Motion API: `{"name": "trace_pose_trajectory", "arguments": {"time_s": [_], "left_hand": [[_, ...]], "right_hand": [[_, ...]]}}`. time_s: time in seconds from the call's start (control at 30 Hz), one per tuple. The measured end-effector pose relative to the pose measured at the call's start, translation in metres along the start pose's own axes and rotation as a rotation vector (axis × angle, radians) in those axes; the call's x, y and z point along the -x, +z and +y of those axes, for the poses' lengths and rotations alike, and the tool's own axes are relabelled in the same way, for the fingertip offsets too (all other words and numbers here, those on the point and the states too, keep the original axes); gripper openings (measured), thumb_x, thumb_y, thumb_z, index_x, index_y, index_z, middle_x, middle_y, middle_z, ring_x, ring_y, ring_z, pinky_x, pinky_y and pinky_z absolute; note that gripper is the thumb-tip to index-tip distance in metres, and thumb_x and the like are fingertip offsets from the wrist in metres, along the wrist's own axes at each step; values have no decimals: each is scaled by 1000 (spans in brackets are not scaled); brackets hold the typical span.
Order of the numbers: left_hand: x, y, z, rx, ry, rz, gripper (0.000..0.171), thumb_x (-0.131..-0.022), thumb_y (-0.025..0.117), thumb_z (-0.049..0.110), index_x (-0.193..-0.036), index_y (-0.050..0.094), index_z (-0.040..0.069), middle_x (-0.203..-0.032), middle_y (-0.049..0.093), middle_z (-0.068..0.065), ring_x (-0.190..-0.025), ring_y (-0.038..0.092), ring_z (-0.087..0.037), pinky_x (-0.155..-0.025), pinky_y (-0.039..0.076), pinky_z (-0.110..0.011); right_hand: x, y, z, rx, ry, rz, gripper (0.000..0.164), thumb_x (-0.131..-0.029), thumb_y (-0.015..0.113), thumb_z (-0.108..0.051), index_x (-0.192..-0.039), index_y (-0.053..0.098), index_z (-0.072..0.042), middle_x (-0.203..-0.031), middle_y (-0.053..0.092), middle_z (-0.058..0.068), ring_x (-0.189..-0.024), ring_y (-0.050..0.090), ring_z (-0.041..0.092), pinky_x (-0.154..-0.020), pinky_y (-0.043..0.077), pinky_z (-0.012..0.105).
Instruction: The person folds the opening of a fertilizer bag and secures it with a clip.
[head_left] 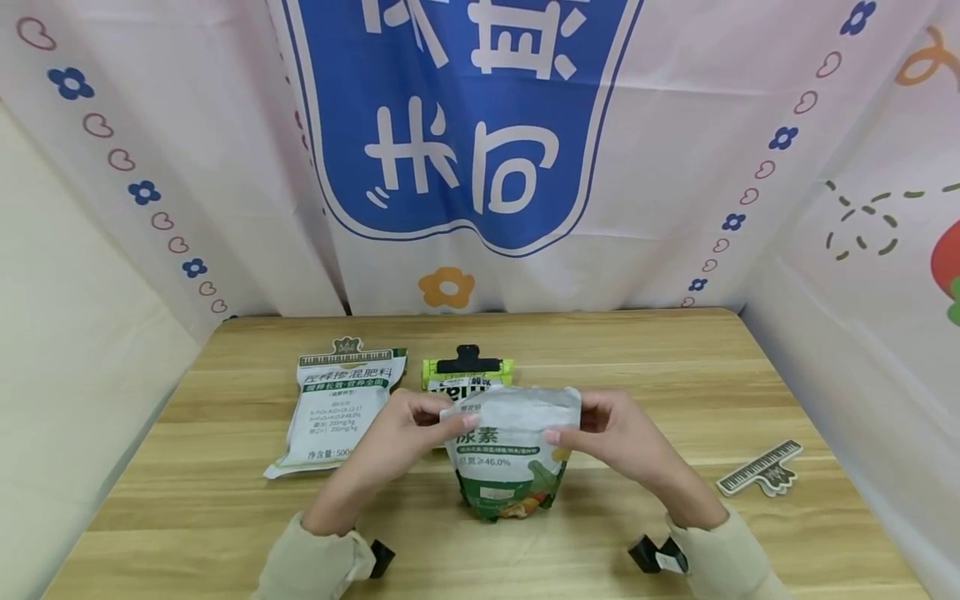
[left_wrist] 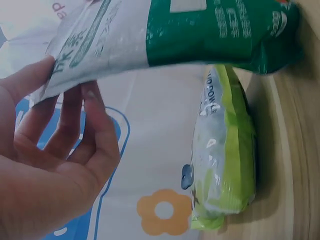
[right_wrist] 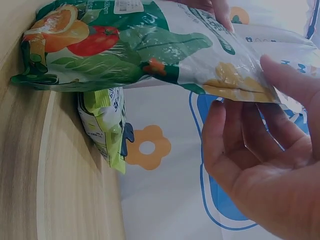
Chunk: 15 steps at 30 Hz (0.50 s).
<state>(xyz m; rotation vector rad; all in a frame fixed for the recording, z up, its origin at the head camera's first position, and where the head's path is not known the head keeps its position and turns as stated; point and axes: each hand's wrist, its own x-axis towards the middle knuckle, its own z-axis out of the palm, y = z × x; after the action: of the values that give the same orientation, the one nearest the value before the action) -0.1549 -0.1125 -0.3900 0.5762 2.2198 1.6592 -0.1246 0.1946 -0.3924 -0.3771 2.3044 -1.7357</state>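
Observation:
A white and green fertilizer bag (head_left: 498,467) stands upright near the middle of the table, its top edge raised between both hands. My left hand (head_left: 408,429) pinches the top left corner, thumb in front and fingers behind. At the top right corner my right hand (head_left: 618,433) pinches the bag the same way. The left wrist view shows the green lower part of the bag (left_wrist: 200,35) reaching the tabletop. Printed vegetables and an orange appear on the bag (right_wrist: 135,45) in the right wrist view. Whether its mouth is open cannot be told.
Behind the held bag is a lime-green bag (head_left: 437,375) with a black clip (head_left: 468,362). A white bag (head_left: 333,417) with a piano-keyboard clip (head_left: 347,353) lies at the left. Another keyboard clip (head_left: 761,468) lies loose on the right of the wooden table (head_left: 622,350).

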Motion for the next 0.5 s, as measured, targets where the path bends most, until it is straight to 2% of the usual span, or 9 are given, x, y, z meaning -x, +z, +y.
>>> {"name": "trace_pose_trajectory", "arguments": {"time_s": [0.1,0.23,0.43,0.5], "left_hand": [[-3,2,2,4,9,23,56,-97,77,33,-62,45,4,-65,34,-1,-59,33,-12,-59,34,-24],[-6,2,4,-16,-29,24,55,-97,78,34,-64,44,6,-63,28,1,-58,29,-13,-60,32,-24],[-12,3,7,-34,-100,8,43,-96,79,33,-67,56,11,-64,32,3,-60,33,-14,-60,32,-23],[-13,4,6,-29,-122,2,44,-95,79,33,-66,54,12,-64,33,3,-61,34,-14,-60,33,-22]], "right_hand": [[1,-1,-1,12,11,9,31,-94,80,-20,-118,75,-1,-111,78,16,-88,72,17,-77,62,29],[1,-3,-1,8,34,19,32,-95,79,-21,-118,75,1,-114,78,18,-92,72,17,-81,61,29],[0,-4,0,26,73,59,29,-93,81,-24,-112,78,-2,-110,79,13,-90,69,17,-79,59,28],[-1,-4,0,25,88,66,29,-92,82,-25,-111,79,-3,-108,79,11,-90,69,18,-80,59,29]]}}
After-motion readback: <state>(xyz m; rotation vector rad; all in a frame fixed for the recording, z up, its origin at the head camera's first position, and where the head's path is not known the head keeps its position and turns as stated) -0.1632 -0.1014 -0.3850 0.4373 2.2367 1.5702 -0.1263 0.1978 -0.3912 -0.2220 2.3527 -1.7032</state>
